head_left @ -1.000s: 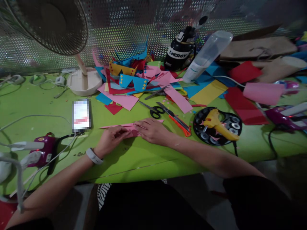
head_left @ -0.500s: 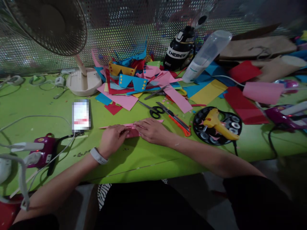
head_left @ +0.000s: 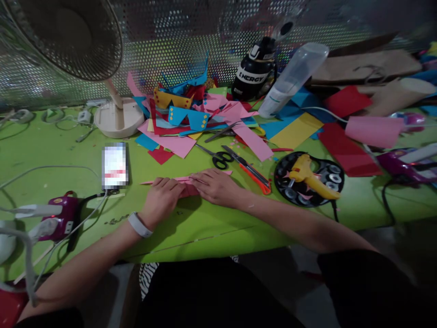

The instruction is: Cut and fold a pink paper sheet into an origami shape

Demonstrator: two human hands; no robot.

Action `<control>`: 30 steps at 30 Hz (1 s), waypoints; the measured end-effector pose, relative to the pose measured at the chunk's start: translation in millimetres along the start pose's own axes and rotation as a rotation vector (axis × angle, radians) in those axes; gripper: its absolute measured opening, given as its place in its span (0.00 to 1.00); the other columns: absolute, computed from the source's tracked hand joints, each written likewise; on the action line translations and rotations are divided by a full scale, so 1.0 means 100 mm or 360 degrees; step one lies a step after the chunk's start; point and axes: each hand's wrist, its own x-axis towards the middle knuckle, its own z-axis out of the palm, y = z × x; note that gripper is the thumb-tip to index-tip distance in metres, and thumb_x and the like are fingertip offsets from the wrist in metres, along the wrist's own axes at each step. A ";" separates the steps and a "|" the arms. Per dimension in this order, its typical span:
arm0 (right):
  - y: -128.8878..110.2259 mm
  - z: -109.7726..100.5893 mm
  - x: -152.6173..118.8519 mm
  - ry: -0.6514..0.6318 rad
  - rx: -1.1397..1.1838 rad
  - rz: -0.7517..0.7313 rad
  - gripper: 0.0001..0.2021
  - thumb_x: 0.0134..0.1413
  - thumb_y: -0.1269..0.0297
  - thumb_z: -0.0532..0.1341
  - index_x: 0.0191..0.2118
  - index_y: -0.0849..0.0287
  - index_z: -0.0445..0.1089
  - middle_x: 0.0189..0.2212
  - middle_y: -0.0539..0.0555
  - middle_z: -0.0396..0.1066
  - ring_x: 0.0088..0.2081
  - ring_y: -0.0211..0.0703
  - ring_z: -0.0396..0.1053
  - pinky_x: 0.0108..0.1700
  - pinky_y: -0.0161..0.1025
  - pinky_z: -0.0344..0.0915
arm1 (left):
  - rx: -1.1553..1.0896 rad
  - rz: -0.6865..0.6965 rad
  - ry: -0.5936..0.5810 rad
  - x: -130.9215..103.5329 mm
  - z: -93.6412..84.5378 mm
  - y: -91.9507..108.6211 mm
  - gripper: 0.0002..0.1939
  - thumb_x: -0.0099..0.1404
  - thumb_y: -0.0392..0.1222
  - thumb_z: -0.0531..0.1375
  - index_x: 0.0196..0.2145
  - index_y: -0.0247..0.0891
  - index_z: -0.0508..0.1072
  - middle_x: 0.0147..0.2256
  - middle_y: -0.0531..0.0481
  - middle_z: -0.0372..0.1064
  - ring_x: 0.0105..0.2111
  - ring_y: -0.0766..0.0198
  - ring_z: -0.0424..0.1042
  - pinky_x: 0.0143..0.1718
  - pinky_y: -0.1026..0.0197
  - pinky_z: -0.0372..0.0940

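A piece of folded pink paper (head_left: 190,190) lies on the green table at the near side, with a thin pointed strip reaching out to the left and right. My left hand (head_left: 163,197) grips its left part, fingers curled over the upper edge. From the right, my right hand (head_left: 216,186) presses the same paper, its fingers close together on the fold. Both hands hide much of the paper. Just beyond my right hand are black-handled scissors (head_left: 221,159) and an orange utility knife (head_left: 251,173).
Coloured paper scraps and blue paper glasses (head_left: 188,118) are heaped behind. A yellow glue gun (head_left: 312,176) rests on a black tray at right. A phone (head_left: 115,165), a fan (head_left: 118,116) and a purple power strip (head_left: 61,218) stand left; a black bottle (head_left: 251,75) stands behind.
My left hand has rolled forward over the paper, its fingers now flatter along the edge. My right hand stays almost where it was.
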 end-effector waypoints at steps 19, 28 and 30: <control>0.00 0.00 0.01 0.0065 0.0006 -0.0020 0.15 0.64 0.67 0.53 0.51 0.68 0.69 0.49 0.63 0.72 0.46 0.51 0.65 0.45 0.48 0.63 | 0.0183 0.0192 0.0137 -0.09 -0.03 -0.03 0.13 0.70 0.39 0.54 0.50 0.41 0.71 0.43 0.48 0.75 0.41 0.58 0.72 0.54 0.49 0.60; 0.00 -0.03 0.00 -0.0015 0.0058 -0.0004 0.16 0.63 0.67 0.53 0.53 0.66 0.68 0.51 0.64 0.70 0.47 0.52 0.65 0.45 0.49 0.62 | 0.0196 0.0241 0.0066 -0.10 -0.04 -0.05 0.09 0.70 0.35 0.53 0.43 0.39 0.73 0.36 0.48 0.73 0.36 0.59 0.70 0.39 0.55 0.63; 0.00 -0.03 0.01 -0.0015 0.0033 -0.0011 0.16 0.64 0.67 0.53 0.53 0.67 0.68 0.51 0.64 0.71 0.47 0.51 0.65 0.45 0.48 0.62 | 0.0204 0.0318 0.0081 -0.11 -0.03 -0.05 0.09 0.70 0.34 0.54 0.45 0.39 0.72 0.36 0.48 0.74 0.35 0.60 0.71 0.38 0.55 0.63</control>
